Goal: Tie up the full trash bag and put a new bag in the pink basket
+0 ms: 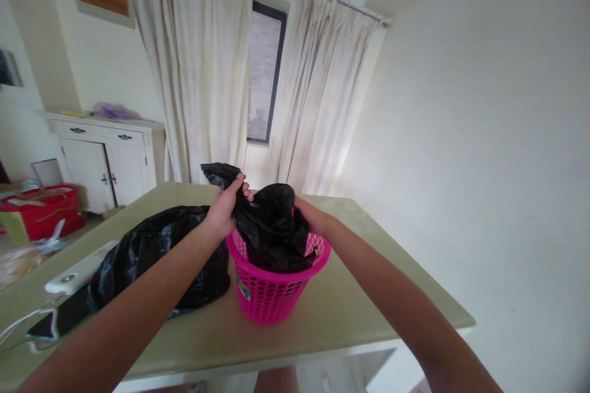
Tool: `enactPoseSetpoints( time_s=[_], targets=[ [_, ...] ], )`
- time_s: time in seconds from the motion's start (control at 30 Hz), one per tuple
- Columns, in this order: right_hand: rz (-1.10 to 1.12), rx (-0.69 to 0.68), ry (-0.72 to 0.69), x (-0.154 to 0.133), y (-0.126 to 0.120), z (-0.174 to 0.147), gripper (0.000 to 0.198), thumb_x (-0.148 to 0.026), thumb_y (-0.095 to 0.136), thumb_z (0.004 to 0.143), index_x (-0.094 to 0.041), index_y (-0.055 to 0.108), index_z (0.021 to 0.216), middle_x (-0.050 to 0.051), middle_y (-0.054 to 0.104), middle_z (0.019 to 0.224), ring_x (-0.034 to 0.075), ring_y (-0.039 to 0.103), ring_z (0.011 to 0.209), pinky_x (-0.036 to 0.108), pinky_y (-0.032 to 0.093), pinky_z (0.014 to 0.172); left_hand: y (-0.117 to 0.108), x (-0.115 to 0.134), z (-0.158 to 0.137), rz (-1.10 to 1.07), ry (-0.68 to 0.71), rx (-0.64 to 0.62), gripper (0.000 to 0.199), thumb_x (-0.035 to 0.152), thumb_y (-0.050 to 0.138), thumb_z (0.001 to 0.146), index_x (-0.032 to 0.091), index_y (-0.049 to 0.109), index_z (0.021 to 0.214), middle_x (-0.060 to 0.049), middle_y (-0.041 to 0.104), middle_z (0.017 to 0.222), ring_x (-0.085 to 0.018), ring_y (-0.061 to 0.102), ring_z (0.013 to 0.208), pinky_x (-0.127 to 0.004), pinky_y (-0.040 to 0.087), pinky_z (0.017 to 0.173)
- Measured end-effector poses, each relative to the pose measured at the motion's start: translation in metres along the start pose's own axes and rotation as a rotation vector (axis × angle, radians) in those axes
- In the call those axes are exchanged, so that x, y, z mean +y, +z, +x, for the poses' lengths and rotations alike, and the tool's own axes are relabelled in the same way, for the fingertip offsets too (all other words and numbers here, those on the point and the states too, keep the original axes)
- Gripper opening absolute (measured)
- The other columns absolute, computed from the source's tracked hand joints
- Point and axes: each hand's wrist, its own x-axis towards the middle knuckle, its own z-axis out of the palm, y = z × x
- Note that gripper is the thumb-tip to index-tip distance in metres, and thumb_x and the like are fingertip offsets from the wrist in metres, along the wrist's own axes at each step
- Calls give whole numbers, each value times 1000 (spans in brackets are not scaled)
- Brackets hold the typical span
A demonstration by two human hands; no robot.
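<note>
A pink perforated plastic basket (271, 295) stands upright on the table, with a black plastic bag (271, 227) bunched up in its mouth and rising above the rim. My left hand (228, 202) is closed around the gathered neck of this bag, and a loose end sticks out past the fingers to the upper left. On the bag's right side rests my right hand (311, 215); its fingers are hidden behind the plastic. Left of the basket, a second black plastic bag (203, 276) lies spread out, partly covered by my left forearm.
On the table's (369, 276) left side are a white power strip (78, 273), a dark phone (64, 319) and white cables. A red bag (46, 212) is beyond the left edge, near a white cabinet (85, 166). A wall borders the right.
</note>
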Motion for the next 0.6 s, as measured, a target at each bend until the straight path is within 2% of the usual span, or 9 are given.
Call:
enactPoseSetpoints(
  time_s=[0.1, 0.2, 0.23, 0.3, 0.33, 0.4, 0.47, 0.53, 0.6],
  targets=[
    [105, 10, -13, 16, 15, 16, 51, -74, 73, 81, -23, 73, 86, 4, 73, 76, 26, 72, 85, 40, 61, 79, -3, -10, 1, 230, 13, 34, 26, 32, 86, 87, 18, 66, 96, 6, 61, 64, -6, 51, 44, -17, 44, 43],
    [229, 249, -183, 16, 9, 28, 52, -74, 71, 80, -23, 69, 75, 2, 65, 66, 22, 68, 70, 34, 58, 65, -16, -9, 0, 449, 63, -33, 39, 49, 88, 82, 18, 70, 97, 6, 62, 63, -3, 36, 36, -18, 26, 35],
    [277, 327, -212, 15, 6, 32, 51, -73, 71, 80, -22, 68, 73, 1, 63, 65, 20, 65, 66, 33, 56, 62, -20, -8, -1, 511, 75, -68, 44, 56, 86, 82, 18, 73, 100, 5, 65, 66, -4, 36, 37, -19, 26, 35],
    [348, 414, -204, 12, 1, 36, 48, -69, 72, 80, -22, 67, 74, 1, 63, 65, 18, 61, 60, 33, 55, 59, -25, -7, -4, 638, 67, -164, 53, 63, 86, 79, 19, 77, 108, -1, 75, 77, -9, 54, 47, -22, 43, 44],
    [361, 422, -185, 10, 0, 38, 46, -67, 72, 81, -22, 68, 75, 1, 64, 66, 18, 60, 60, 32, 55, 59, -25, -7, -6, 707, 58, -230, 56, 62, 89, 75, 21, 79, 112, -4, 79, 86, -15, 67, 61, -26, 54, 55],
    [332, 406, -200, 7, 0, 36, 38, -60, 72, 81, -22, 70, 78, 2, 67, 71, 17, 62, 65, 31, 55, 63, -23, -9, -9, 828, 69, -354, 58, 53, 98, 67, 23, 80, 113, -8, 83, 106, -28, 77, 98, -36, 62, 86],
    [246, 361, -285, 3, 0, 29, 31, -51, 75, 78, -21, 74, 85, 2, 73, 83, 18, 66, 78, 29, 56, 73, -20, -13, -10, 873, 108, -358, 57, 45, 101, 61, 24, 81, 110, -8, 83, 116, -33, 74, 117, -42, 58, 103],
    [152, 256, -343, -1, -1, 17, 32, -43, 79, 75, -22, 77, 98, 3, 77, 99, 20, 69, 95, 31, 56, 88, -18, -16, -8, 805, 111, -224, 56, 48, 99, 64, 23, 79, 110, -9, 83, 117, -34, 74, 115, -45, 59, 102],
    [77, 120, -315, -4, -4, 5, 40, -39, 82, 74, -24, 76, 111, 3, 78, 112, 23, 70, 108, 36, 54, 100, -16, -18, -6, 714, 77, -128, 55, 53, 95, 69, 22, 77, 111, -10, 83, 113, -34, 76, 107, -45, 61, 95]
  ],
)
